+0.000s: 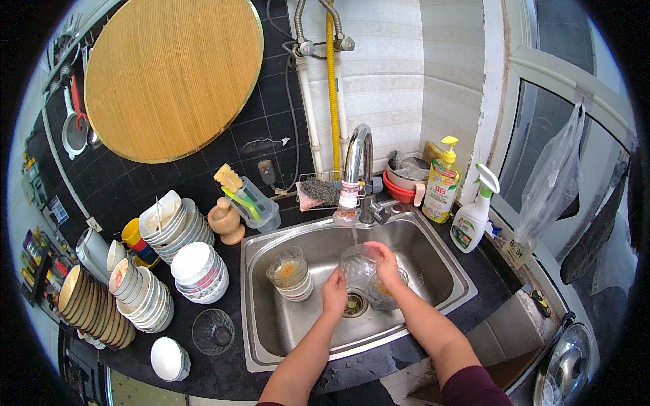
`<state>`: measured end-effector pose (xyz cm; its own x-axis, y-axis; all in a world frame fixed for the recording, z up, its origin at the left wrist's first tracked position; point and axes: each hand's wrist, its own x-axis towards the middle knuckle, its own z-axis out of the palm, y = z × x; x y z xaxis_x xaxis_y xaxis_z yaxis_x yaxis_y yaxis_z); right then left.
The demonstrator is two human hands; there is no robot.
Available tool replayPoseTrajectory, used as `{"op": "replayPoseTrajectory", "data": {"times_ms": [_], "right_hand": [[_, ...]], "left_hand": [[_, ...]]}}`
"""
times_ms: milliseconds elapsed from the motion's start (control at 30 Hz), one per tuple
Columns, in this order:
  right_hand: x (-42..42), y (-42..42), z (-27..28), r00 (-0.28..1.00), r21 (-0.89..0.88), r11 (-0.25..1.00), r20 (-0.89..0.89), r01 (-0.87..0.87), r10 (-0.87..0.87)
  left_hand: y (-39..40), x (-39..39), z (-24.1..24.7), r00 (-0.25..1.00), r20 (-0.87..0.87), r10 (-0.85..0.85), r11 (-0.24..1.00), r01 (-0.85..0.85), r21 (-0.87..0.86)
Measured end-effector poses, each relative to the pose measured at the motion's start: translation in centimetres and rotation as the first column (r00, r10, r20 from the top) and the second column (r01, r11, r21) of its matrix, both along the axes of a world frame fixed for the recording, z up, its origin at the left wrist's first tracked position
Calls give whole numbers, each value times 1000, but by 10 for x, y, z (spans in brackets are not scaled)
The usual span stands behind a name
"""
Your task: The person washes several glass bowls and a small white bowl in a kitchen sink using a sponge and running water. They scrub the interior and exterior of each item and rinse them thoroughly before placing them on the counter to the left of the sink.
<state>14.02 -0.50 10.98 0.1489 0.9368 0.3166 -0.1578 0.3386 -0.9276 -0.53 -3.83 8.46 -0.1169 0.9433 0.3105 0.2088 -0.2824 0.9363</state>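
Note:
Both hands hold a clear glass bowl (pixel 358 261) under the running faucet (pixel 359 162), above the steel sink (pixel 315 335). My left hand (pixel 335 294) grips its left side; my right hand (pixel 387 266) has the right rim. Water falls from the spout onto the bowl. Below my right wrist, another clear glass bowl (pixel 381 299) sits in the sink, partly hidden. At the sink's left stands a stack of small white bowls (pixel 298 290) topped by glass bowls (pixel 287 269) with orange-brown residue. Green scraps lie in the drain strainer (pixel 354 304) between my arms.
Left of the sink stand a glass bowl (pixel 213 332), stacked white bowls (pixel 200 274), yellowish bowls (pixel 94 307), plates (pixel 190 228) and a wooden mortar (pixel 227 223). Behind the sink's right are a yellow-capped soap bottle (pixel 441 190) and a spray bottle (pixel 472 218). A plastic bag (pixel 553 167) hangs at right.

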Motion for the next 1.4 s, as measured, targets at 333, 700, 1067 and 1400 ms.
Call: {"op": "replayPoseTrajectory", "data": {"times_ms": [333,700,1067,1400], "right_hand": [[10,1,4,987,15,1000,-162,1,2],[1,-15,17,798,-164,932,577,322,-174],[13,-4,-7,851,-582,793,496,181,170],[7,-21,30,630,-450,810,765,377,132]], "left_hand": [[-8,5,18,978,-210,-8,999,18,44],[9,-3,1,951,308,7,923,112,-369],[10,-2,-19,966,252,-57,916,151,-372],[8,-7,3,891,453,14,752,289,-592]]}}
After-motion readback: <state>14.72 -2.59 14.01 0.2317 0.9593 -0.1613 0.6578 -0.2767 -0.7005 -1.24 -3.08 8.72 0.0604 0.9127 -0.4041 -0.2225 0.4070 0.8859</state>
